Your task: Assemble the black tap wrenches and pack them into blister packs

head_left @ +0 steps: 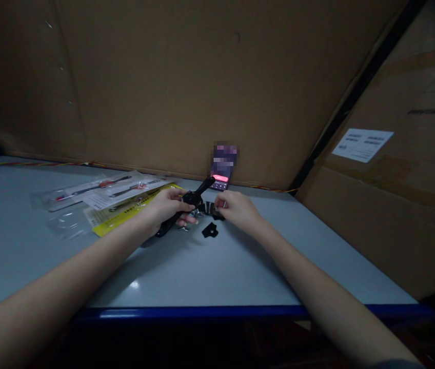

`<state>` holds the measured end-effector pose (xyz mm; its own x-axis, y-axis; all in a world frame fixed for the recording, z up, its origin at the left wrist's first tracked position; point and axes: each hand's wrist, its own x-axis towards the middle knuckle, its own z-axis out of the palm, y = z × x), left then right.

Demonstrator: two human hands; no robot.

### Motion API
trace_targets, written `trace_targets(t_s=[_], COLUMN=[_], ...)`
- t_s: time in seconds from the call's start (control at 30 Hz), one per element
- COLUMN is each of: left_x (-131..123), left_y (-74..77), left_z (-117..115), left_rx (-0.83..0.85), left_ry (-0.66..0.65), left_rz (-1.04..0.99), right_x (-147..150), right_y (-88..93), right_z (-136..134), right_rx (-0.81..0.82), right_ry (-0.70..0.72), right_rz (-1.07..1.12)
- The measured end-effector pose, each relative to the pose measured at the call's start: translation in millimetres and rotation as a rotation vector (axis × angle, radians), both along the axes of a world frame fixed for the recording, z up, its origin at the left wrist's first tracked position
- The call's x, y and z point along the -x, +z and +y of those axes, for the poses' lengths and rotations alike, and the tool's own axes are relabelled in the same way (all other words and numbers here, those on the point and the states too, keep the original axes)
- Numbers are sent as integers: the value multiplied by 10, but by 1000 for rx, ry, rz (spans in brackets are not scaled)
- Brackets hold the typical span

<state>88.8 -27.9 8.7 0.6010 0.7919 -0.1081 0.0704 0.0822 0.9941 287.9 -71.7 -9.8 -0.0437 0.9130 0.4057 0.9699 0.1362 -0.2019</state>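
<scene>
My left hand (169,207) is closed round a long black bar-shaped part (192,201) that slants up to the right above the grey table (28,246). My right hand (236,209) pinches a small black piece (213,210) just right of the bar's middle. A separate small black bracket (210,230) lies flat on the table below the two hands. A few small metal fasteners (195,212) lie between the hands, partly hidden by my fingers.
Clear plastic packets with yellow cards (110,197) lie to the left of my left hand. A phone with a lit screen (222,171) leans against the cardboard wall (186,77) behind. Large cardboard boxes (402,195) stand at the right. The table has a blue front edge (217,311).
</scene>
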Motion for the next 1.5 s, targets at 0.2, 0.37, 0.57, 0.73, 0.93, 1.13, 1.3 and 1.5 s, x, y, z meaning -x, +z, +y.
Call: trace_targets(t_s=[0.2, 0.37, 0.57, 0.73, 0.93, 1.13, 1.3, 1.5], left_x=[2, 5, 5, 31, 55, 67, 83, 79], left_y=[6, 21, 32, -41, -57, -20, -22, -14], left_z=[-4, 0, -8, 9, -46, -71, -47, -46], left_rx=[69, 162, 62, -140, -188, -190, -224, -284], left_ry=[5, -8, -27, -225, -311, -381, -451, -419], left_rz=[-2, 3, 35, 91, 155, 154, 166, 275], right_x=[20, -16, 49, 118, 121, 136, 171, 213], right_y=[-80, -132, -47, 111, 103, 73, 74, 56], right_z=[43, 88, 42, -67, -82, -70, -86, -89], right_rx=[-12, -56, -294, -307, -46, 5, -28, -27], right_ry=[58, 122, 162, 332, 518, 548, 529, 494], right_rz=[17, 82, 329, 210, 234, 382, 453, 509])
